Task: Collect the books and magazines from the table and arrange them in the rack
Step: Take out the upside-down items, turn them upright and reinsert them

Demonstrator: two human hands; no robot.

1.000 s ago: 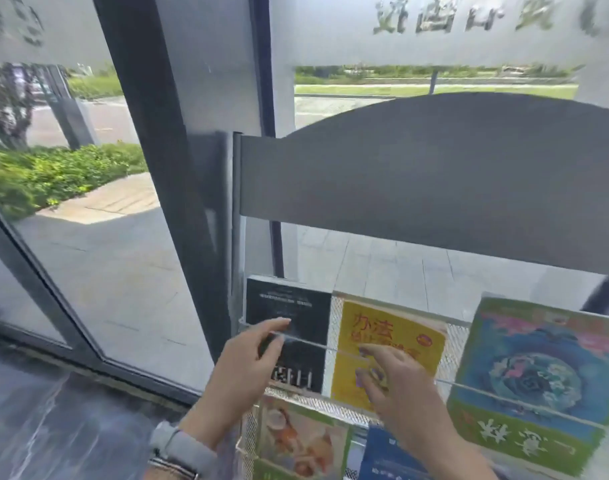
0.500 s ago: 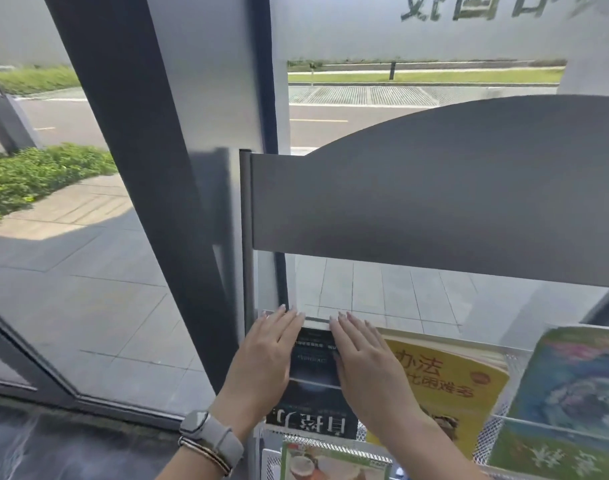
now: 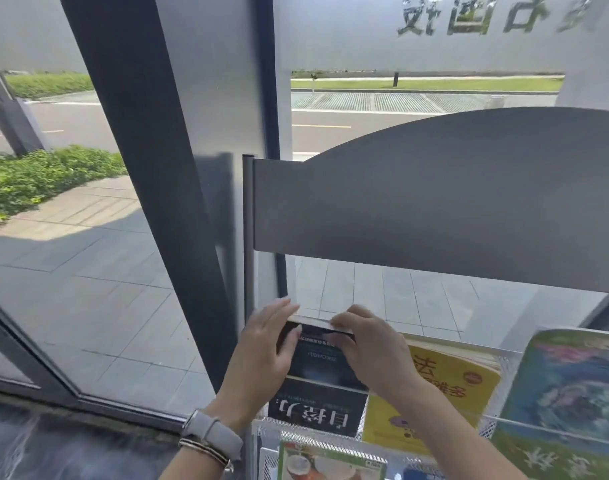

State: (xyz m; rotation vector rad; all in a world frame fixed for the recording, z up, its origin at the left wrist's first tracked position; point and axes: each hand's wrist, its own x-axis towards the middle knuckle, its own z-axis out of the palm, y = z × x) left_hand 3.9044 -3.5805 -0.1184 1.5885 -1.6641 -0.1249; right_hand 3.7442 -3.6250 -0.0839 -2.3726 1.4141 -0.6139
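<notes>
The black book (image 3: 317, 386) stands in the top row of the rack (image 3: 434, 209), at its left end, low in the middle of the frame. White letters run across the bottom of its cover, and they look upside down. Both hands hold the book at its top edge.

The left hand (image 3: 265, 355) is on the book's top left corner. Its fingers reach up along the left side and behind the top edge, and its thumb lies on the front of the cover, so it grips the book. The right hand (image 3: 372, 348) is on the top right part. Its fingers curl over the top edge and its thumb presses the front, so it grips the book too. Both arms come up from the bottom of the frame. The left wrist wears a grey watch (image 3: 211, 433) and a thin bracelet (image 3: 202, 452).

Just beside the black book, to its right, stands a yellow book (image 3: 445, 393). Further right, at the edge of the frame, stands a green and blue magazine (image 3: 566, 386). Under the black book, at the bottom of the frame, the top of another magazine (image 3: 331, 462) shows in the next row down.

The rack has a big grey top panel in the right half of the frame. Behind it is a glass wall with a dark frame (image 3: 150, 188), and outside are paving, bushes and a road.
</notes>
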